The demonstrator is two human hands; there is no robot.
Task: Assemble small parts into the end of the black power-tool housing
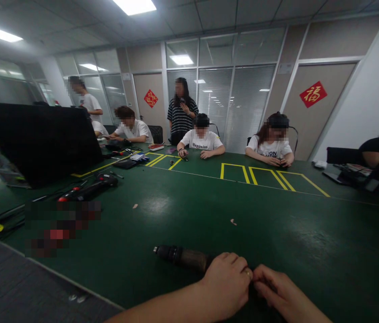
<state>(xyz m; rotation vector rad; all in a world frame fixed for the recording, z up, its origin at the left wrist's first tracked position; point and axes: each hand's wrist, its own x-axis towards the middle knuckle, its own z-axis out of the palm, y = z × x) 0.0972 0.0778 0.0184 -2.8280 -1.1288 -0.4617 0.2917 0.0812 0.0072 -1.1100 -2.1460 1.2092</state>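
A dark electric drill (191, 259) lies low over the green table, its chuck and short metal tip pointing left. My left hand (228, 280) is closed around its rear part, knuckles up, with a ring on one finger. My right hand (278, 289) meets the left one at the drill's back end, its fingers curled and the thumb bent in. Whatever sits between the right fingers is hidden from view.
The green table (176, 211) bears two small scraps, yellow tape outlines, and at left another dark tool (91, 188) with cables. A large black monitor (41, 139) stands at the left. Several people sit or stand across the table.
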